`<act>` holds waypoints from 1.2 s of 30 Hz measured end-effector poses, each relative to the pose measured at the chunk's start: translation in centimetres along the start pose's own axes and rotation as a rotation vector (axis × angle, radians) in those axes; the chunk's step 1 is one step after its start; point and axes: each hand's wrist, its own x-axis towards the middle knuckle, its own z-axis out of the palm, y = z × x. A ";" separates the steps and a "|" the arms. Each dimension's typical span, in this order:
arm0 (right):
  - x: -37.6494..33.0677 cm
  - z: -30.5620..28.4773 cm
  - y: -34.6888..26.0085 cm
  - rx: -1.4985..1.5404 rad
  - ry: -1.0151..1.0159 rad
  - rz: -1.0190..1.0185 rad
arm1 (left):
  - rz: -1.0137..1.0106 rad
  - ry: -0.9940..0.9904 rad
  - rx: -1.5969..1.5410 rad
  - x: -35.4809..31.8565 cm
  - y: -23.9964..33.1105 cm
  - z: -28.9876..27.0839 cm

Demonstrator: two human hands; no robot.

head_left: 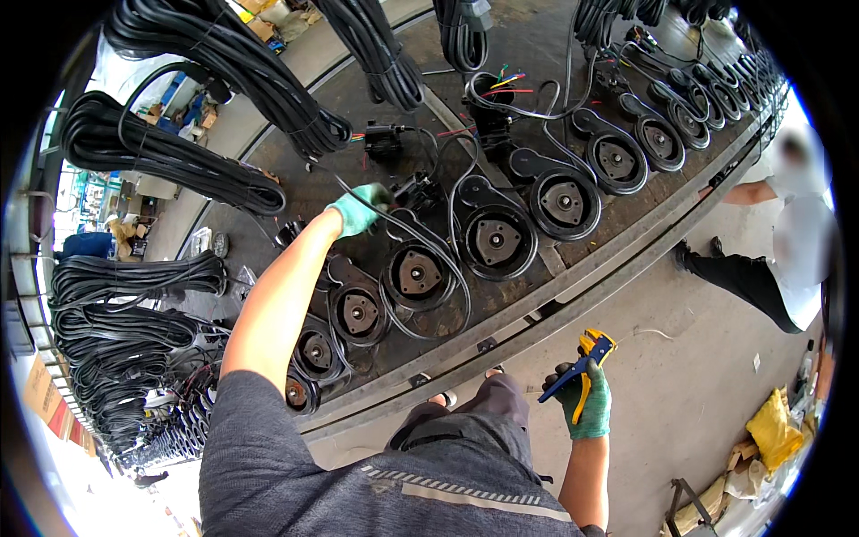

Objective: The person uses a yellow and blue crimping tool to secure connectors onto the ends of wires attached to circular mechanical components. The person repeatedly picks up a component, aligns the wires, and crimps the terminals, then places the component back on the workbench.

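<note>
My left hand (360, 210), in a green glove with dark fingers, reaches over the workbench beside a small black housing (417, 191). Its fingers curl inward, but what they close on is hidden. A thin black cable (401, 225) runs past this hand. In front of the bench, my right hand (586, 404) wears a matching glove and grips a blue and yellow wire stripper (582, 371), its jaws pointing up. Round black motor units (497, 240) with metal centre plates and looped leads line the near side of the bench.
Thick coiled black cable bundles (224, 72) hang over the far and left sides. An upright black housing (492, 112) shows coloured wire ends. A metal rail (573, 309) edges the bench. Another person (769, 242) stands at right; a yellow sack (774, 431) lies on the floor.
</note>
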 end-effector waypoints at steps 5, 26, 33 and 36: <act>1.1 2.1 -0.3 -0.057 -0.104 0.025 | 0.117 0.126 -0.723 -10.9 1.5 -2.3; -11.3 19.7 7.4 -0.507 -0.594 -0.025 | 0.873 0.719 -0.703 -27.0 -1.0 7.1; -13.1 23.9 9.3 -0.710 -0.593 -0.090 | 0.962 0.532 -0.708 -24.9 -1.8 8.8; -12.7 24.7 8.8 -0.796 -0.603 -0.117 | 0.971 0.566 -0.465 -24.8 -1.8 8.4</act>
